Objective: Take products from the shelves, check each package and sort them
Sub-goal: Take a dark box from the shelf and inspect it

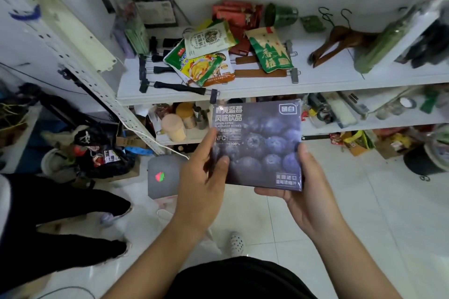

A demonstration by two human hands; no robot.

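Gripping with both hands, we hold the flat dark-blue cardboard box printed with blueberries [257, 145] upright before us, our left hand [201, 184] pinching its 9 o'clock edge and our right hand [298, 192] curled round its 5 o'clock corner, below the white metal shelf [328, 75] with colourful plastic snack pouches [206, 65] at 12 o'clock.

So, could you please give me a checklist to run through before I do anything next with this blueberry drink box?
1. Grip: left hand pinches the left edge of the blueberry drink box, right hand holds its lower right corner: ok.
2. Front label faces the camera and is readable: ok.
3. Front face shows no tear or dent: ok.
4. Back and date print: hidden, cannot tell.
5. Sorting spot for it: cannot tell.
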